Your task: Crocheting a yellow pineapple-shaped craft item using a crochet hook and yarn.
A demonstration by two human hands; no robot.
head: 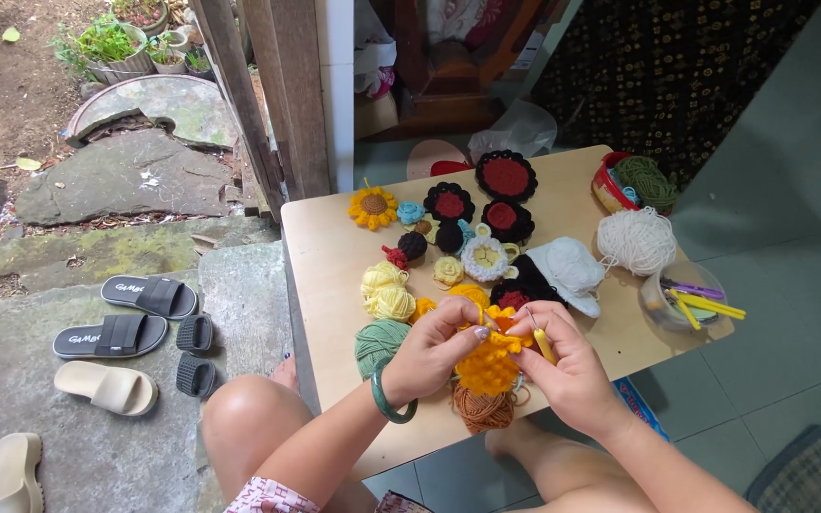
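At the lower middle of the frame the left hand (432, 350) pinches the upper edge of a yellow crochet piece (488, 366), thumb and fingers clenched on the bobbled fabric; a green bangle (389, 403) circles that wrist; the right hand (567, 366) closes on the piece's other side and also grips a crochet hook (541, 337) with a yellow handle, its metal tip pointing up and left toward the work; the piece hangs between both hands just above the near edge of the counter (325, 252); below it sits a brown yarn ball (484, 409), touching or just under the piece; to the left of the hands lie a green yarn ball (379, 344) and pale yellow yarn balls (387, 293); further up the counter, at the centre of the frame, finished crochet flowers are spread, among them a sunflower (372, 206) and black-and-red round pieces (505, 177); a white yarn ball (636, 240) rests at the right, with a clear container (669, 306) of yellow and purple tools just below it and a red basket (616, 193) holding green yarn at the upper right; on the stone step at the lower left of the frame lie several sandals (121, 334)
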